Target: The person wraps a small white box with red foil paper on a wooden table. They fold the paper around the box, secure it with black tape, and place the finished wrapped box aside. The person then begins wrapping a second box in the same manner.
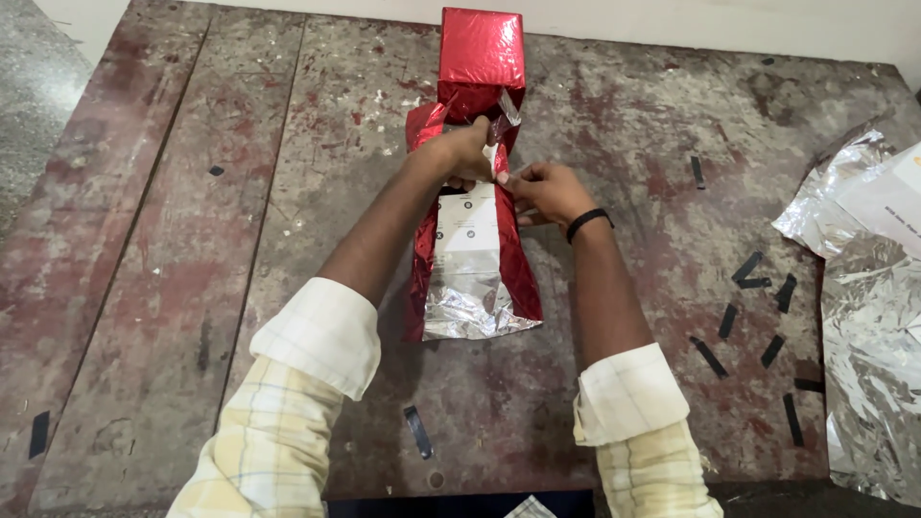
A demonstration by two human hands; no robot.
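- Surface (624,115): worn, scuffed red-brown boards, with short black tape strips (758,273) stuck in a cluster toward the right side and one more near the front edge.
- Silver foil sheets (868,317): crumpled heap at the right edge of the surface, well apart from both hands; a pale sheet lies on top of it at the far right.
- Red foil bag (518,264): lies lengthwise in the middle of the surface, its open mouth toward the person, silver lining and a white panel showing inside.
- Red wrapped box (482,53): glossy, squarish, at the far end of the bag and touching it; it may be partly inside the foil, the join is hidden by the hands.
- Left hand (462,153): rests on the upper part of the bag, fingers curled down and closed around a gathered fold of red foil beside the box.
- Right hand (547,192): just beside the left, nearly touching it; fingers (508,177) narrowed to a pinch on the edge of the foil at the white panel. A black band sits on this wrist.
- Foil flap (506,107): small silver-backed tab standing up between the left hand and the box.
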